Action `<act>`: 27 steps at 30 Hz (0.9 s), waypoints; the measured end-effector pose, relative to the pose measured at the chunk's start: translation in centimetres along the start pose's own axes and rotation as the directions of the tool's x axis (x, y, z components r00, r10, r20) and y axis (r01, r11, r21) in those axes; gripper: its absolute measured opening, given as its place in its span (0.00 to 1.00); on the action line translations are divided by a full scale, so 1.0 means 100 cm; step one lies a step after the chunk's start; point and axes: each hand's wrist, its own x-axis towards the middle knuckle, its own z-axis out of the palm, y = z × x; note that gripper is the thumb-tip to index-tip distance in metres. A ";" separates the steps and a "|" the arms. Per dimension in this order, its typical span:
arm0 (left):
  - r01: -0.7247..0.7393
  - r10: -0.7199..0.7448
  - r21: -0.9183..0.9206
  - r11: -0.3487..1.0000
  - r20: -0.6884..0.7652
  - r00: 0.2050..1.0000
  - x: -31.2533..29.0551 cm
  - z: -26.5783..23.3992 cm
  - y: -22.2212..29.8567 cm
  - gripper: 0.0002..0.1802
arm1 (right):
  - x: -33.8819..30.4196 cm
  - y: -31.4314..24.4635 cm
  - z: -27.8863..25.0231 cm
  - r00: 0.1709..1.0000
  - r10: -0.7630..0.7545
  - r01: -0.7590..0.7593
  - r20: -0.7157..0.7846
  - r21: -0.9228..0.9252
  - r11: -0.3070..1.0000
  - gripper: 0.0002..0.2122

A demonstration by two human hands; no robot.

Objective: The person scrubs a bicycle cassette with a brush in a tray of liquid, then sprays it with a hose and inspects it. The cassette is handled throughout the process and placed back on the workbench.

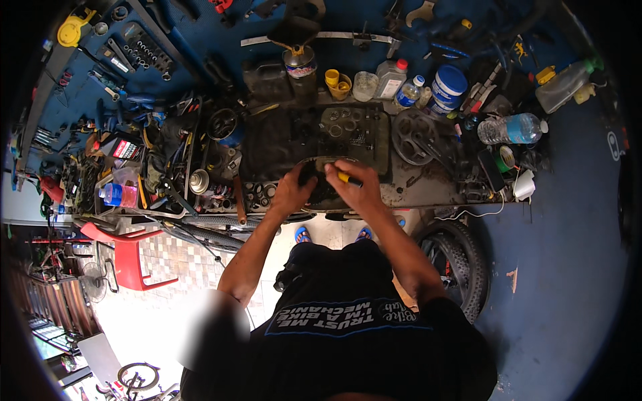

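Observation:
At the front edge of the workbench, my left hand [291, 192] is closed on a dark toothed bicycle part [322, 194], which looks like a sprocket cluster; its lower side blends into the shadow. Just to the right, my right hand [359, 192] is wrapped round a tool with a yellow and black handle [349, 178]. The tool's tip is too dark to make out, close to the toothed part. Both hands are over a dark tray [314, 159]. Behind them lies a mat with several small rings and metal parts [342, 124].
A large chainring with crank arm [413, 137] lies to the right, near a clear water bottle [511, 128]. Along the back stand a blue-and-white tub [448, 88] and a grey bottle with a red cap [391, 77]. An orange-brown handled wrench [239, 199] and loose tools crowd the left.

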 end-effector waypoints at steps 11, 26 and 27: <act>-0.191 0.206 0.174 0.966 -0.070 0.976 -0.002 0.002 0.016 0.31 | 0.008 0.000 -0.006 0.987 0.152 -0.140 0.047 -0.189 0.972 0.11; -0.261 0.260 -0.020 0.965 -0.043 0.965 0.003 -0.003 0.001 0.31 | 0.010 0.031 -0.015 0.936 0.332 -0.308 0.117 -0.188 0.933 0.17; -0.198 0.197 -0.138 0.970 -0.025 0.980 0.001 -0.008 -0.003 0.31 | 0.010 0.031 -0.020 0.901 0.404 -0.386 0.159 -0.133 0.913 0.17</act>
